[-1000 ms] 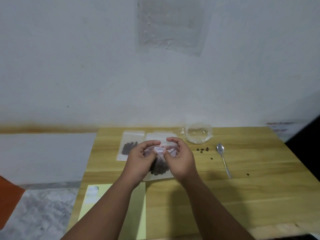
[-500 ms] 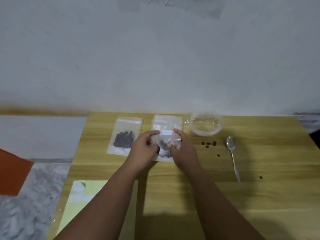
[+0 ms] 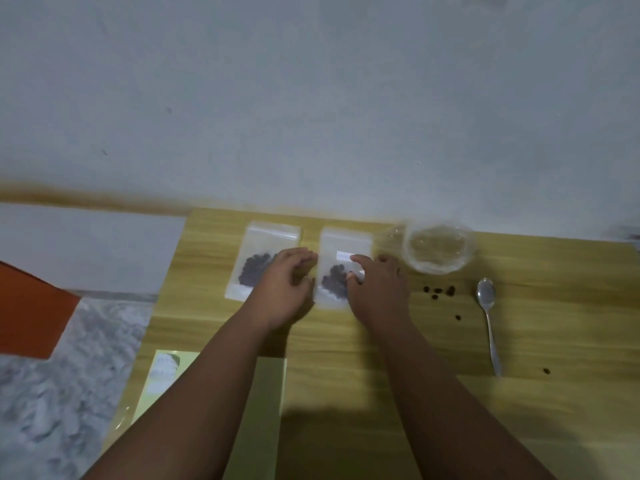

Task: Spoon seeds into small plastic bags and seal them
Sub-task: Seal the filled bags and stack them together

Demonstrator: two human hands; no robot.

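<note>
Right bag (image 3: pixel 337 242): flat on table (image 3: pixel 519 393), seeds (image 3: pixel 334 282) inside (dark cluster).
Right hand (image 3: pixel 377 296): fingers loosely spread, touching right bag.
Left hand (image 3: pixel 282 292): fingers loosely curled, holding nothing, partly covering left bag (image 3: pixel 266 244).

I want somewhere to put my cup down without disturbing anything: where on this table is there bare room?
Barest is the wood right of the spoon, out to the table edge, and the near corner below its handle, bar one stray seed. Crowded: the back row, where the left bag, right bag, left hand, right hand, bowl and loose seeds sit close.
</note>
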